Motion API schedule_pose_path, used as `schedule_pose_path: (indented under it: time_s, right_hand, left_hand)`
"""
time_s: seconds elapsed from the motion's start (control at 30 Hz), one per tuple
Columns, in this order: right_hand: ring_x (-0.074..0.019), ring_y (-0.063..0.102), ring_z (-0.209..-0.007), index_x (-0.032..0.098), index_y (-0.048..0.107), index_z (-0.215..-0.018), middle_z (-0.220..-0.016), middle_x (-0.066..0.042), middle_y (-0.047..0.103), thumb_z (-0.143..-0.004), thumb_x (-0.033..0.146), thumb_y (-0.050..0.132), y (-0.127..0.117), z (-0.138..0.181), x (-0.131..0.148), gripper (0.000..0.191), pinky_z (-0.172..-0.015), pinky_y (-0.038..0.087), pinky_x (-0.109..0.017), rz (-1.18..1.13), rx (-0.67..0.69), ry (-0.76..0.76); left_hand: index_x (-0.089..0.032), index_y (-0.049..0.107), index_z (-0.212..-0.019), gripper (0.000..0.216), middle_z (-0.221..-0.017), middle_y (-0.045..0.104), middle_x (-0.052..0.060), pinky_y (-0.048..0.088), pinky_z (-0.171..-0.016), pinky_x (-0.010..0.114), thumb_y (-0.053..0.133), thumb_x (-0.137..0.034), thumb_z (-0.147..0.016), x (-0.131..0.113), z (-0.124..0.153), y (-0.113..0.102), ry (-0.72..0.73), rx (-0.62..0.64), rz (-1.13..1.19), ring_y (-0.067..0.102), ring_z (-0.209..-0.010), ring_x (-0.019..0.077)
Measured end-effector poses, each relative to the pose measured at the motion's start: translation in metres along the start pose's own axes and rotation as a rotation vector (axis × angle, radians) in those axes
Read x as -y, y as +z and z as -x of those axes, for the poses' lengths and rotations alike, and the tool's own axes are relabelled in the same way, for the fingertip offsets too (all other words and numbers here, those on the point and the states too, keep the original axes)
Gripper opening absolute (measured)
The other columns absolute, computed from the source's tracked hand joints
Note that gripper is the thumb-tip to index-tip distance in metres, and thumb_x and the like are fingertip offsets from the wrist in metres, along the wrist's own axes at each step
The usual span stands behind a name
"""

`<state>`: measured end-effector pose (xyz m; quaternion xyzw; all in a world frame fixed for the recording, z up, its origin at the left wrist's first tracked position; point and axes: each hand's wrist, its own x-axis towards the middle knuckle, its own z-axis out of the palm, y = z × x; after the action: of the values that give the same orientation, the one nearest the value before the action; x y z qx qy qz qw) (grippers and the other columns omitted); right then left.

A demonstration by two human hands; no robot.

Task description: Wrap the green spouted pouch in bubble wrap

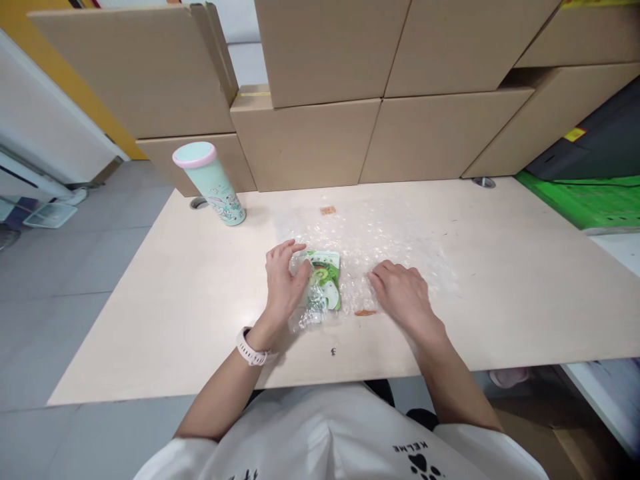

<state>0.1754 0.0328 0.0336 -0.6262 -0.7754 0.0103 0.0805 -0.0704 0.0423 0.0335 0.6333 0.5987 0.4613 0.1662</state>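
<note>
A small green and white packet (pixel 326 280) lies on a sheet of clear bubble wrap (pixel 380 247) spread over the pale table (pixel 175 313). My left hand (pixel 283 283) rests on the packet's left side with a fold of bubble wrap under its fingers, which are curled over it. My right hand (pixel 403 293) lies flat on the bubble wrap just right of the packet, fingers pressed down and together.
A mint green tumbler with a pink lid (pixel 210 181) stands at the back left of the table. Cardboard boxes (pixel 320 93) are stacked along the far edge. A green mat (pixel 590 200) lies at the right. Small orange bits (pixel 328 211) sit on the table.
</note>
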Motion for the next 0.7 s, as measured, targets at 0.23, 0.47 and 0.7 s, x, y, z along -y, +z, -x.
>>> schedule_pose_path:
  time_s: [0.23,0.47,0.7]
  right_hand:
    - [-0.0278,0.065,-0.082,0.017,0.069,-0.076,-0.084,-0.013,0.071,-0.102,0.028,0.040,0.003,-0.002,-0.017,0.041,-0.079,0.040,-0.041,-0.032,-0.087,0.133]
    - [-0.0228,0.062,-0.093,0.021,0.066,-0.095,-0.096,-0.007,0.068,-0.100,0.030,0.050,0.007,-0.005,0.005,0.020,-0.084,0.045,-0.036,-0.480,0.053,-0.272]
    - [-0.0210,0.062,-0.085,0.022,0.064,-0.079,-0.088,-0.004,0.066,-0.103,0.034,0.044,0.008,-0.007,0.003,0.033,-0.078,0.042,-0.034,-0.434,0.072,-0.127]
  left_hand:
    - [-0.025,0.066,-0.125,0.034,-0.152,0.047,0.011,0.024,-0.120,0.056,0.060,-0.040,-0.095,-0.019,0.008,-0.002,0.482,0.122,-0.151,0.032,-0.145,0.0325]
    - [-0.018,0.072,-0.073,0.049,-0.066,0.071,0.006,0.027,-0.115,0.055,0.043,-0.043,-0.103,-0.029,0.009,-0.007,0.500,0.444,-0.450,0.067,-0.073,0.0225]
    - [-0.015,0.073,-0.080,0.036,-0.072,0.073,0.012,0.038,-0.093,0.050,0.045,-0.029,-0.099,-0.026,-0.015,-0.051,0.162,0.251,-0.784,0.067,-0.071,0.0259]
